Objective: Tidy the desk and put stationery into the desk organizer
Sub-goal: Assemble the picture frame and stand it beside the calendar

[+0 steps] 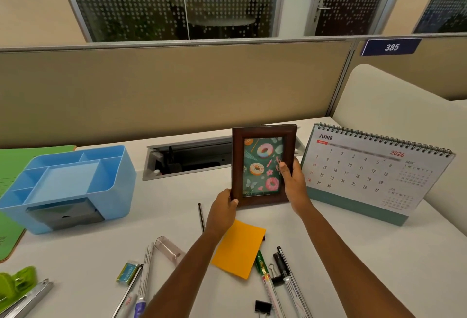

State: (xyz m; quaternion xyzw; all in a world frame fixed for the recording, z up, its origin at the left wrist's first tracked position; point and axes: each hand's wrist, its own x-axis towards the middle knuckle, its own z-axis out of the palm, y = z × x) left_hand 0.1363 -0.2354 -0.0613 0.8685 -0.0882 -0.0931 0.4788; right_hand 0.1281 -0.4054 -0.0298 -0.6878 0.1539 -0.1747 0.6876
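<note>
A brown picture frame (pixel 262 130) with a doughnut print stands upright at the middle of the white desk (pixel 177 204). My left hand (pixel 223 207) grips its lower left corner and my right hand (pixel 294 183) grips its right edge. The blue desk organizer (pixel 68 186) sits at the left with bare compartments. An orange sticky pad (pixel 238 249) lies in front of the frame. Several pens and markers (pixel 275 274) lie near the front edge, partly under my forearms, with a binder clip (pixel 262 307) and an eraser (pixel 127 271).
A June 2026 desk calendar (pixel 374 171) stands to the right of the frame. An open cable tray (pixel 187 158) lies behind it. A green folder (pixel 15 161) sits at far left, a green stapler (pixel 17 285) at front left. A partition wall backs the desk.
</note>
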